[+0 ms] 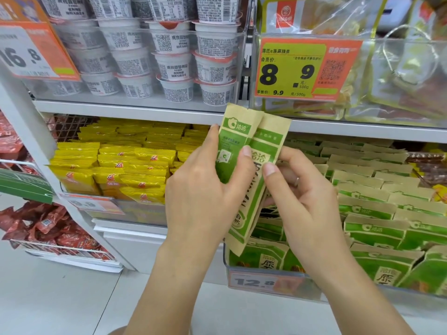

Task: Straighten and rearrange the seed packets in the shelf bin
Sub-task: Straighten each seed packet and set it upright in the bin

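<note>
1. Both hands were up in front of the shelf edge, above the bin's [266,276] left front corner, holding two packets [251,170] lifted clear of the rest
2. The left hand [205,189] was closed round the left packet, thumb on its printed face and a fingertip showing at its upper left edge
3. The right hand [300,187] pinched the right packet near its middle between thumb and forefinger; the other fingers were curled behind it, so how much they helped I could not tell
4. The packets looked like light kraft-paper sachets, thin and slightly stiff, flat at the sealed ends and likely to crease if squeezed; I would judge the long side edges the safest hold, as loose seeds inside would shift
5. More packets [377,213] stood in leaning rows across the bin, several tilted toward its right side
6. The bin's front left was masked by the hands, its right end ran out of view, and the price tag [256,282] on its front lip was blurred beyond the large digits
7. Whether a third packet sat behind the two held ones was unclear
</note>
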`<act>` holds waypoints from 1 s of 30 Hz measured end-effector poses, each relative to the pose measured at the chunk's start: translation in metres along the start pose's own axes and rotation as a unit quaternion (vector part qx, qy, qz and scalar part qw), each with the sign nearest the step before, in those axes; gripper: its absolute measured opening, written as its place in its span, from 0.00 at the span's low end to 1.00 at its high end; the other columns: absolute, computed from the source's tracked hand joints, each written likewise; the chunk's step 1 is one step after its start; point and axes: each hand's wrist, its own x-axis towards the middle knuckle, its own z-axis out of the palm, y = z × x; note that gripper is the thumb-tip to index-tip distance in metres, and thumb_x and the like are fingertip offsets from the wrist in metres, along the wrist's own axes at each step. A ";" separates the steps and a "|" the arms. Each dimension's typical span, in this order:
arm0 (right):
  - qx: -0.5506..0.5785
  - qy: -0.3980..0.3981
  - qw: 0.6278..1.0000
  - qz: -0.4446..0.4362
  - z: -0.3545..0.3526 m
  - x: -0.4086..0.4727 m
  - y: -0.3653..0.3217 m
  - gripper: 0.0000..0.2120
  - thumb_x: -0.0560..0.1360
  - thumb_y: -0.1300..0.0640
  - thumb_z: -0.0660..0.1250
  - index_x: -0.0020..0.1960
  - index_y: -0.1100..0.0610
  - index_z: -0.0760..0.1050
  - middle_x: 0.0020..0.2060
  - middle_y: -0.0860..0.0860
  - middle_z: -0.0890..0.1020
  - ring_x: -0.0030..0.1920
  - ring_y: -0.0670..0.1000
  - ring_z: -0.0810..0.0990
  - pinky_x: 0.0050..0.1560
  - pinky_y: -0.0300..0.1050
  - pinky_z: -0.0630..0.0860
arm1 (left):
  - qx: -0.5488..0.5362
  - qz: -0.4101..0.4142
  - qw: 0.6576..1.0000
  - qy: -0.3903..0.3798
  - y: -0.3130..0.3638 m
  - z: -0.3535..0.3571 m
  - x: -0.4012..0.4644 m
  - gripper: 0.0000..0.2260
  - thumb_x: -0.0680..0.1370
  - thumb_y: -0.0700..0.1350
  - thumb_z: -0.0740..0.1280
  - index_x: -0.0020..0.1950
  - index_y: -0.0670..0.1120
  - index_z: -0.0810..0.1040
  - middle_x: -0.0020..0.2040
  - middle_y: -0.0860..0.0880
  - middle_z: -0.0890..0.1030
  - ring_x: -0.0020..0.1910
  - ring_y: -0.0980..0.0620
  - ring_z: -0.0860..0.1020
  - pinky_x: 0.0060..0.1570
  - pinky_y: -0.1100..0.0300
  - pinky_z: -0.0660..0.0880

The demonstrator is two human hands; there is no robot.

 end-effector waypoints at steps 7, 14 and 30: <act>0.012 0.000 1.000 0.016 0.000 0.002 0.002 0.10 0.78 0.55 0.61 0.57 0.49 0.76 0.48 0.43 0.85 0.47 0.45 0.84 0.42 0.36 0.78 | -0.024 0.000 1.000 0.007 0.000 0.003 -0.001 0.27 0.79 0.60 0.50 0.70 0.50 0.75 0.48 0.56 0.82 0.41 0.61 0.72 0.41 0.76 0.66; 0.058 -0.014 0.997 0.055 -0.003 0.004 -0.003 0.12 0.76 0.50 0.63 0.57 0.52 0.78 0.47 0.46 0.85 0.46 0.46 0.84 0.40 0.38 0.80 | -0.133 -0.041 0.990 0.005 -0.001 -0.001 0.002 0.11 0.81 0.54 0.58 0.54 0.59 0.80 0.38 0.59 0.81 0.37 0.61 0.77 0.35 0.70 0.68; 0.103 -0.024 0.987 0.118 -0.010 0.008 -0.003 0.10 0.72 0.51 0.67 0.50 0.54 0.80 0.45 0.49 0.84 0.46 0.47 0.84 0.42 0.44 0.82 | -0.404 -0.094 0.887 -0.204 0.007 -0.014 0.007 0.14 0.76 0.53 0.62 0.53 0.50 0.82 0.47 0.54 0.85 0.48 0.58 0.82 0.44 0.68 0.77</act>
